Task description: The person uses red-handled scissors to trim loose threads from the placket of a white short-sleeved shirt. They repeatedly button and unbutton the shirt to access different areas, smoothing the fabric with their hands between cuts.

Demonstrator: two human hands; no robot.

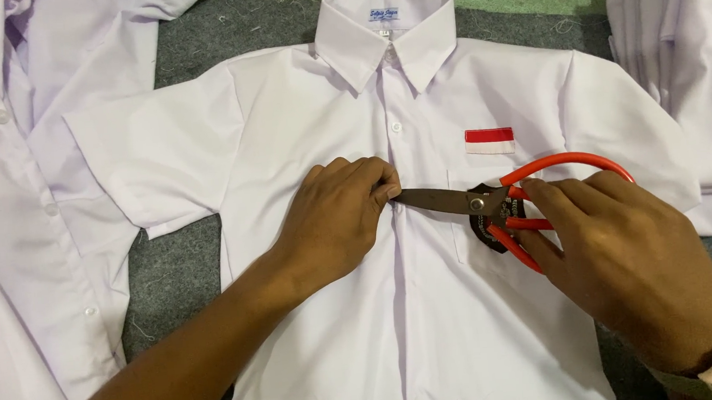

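Grip: scissors (490,203) held in right hand (628,269); left hand (336,218) pinched on shirt (431,320) placket.
Advice: blades are best kept off the fabric.

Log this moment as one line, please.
left hand: pinching shirt placket | right hand: holding red-handled scissors, tips at left fingers | spare shirts alongside

a white short-sleeved shirt (309,128) lies buttoned and face up on a grey surface (194,36). the left hand (336,218) presses on its button strip, fingertips pinched at the blade tips of red-handled scissors (498,207). the right hand (628,264) grips the handles over a dark chest badge (492,236). a red-and-white patch (490,140) sits above. more white shirts (6,208) lie left, a folded stack (688,51) right.
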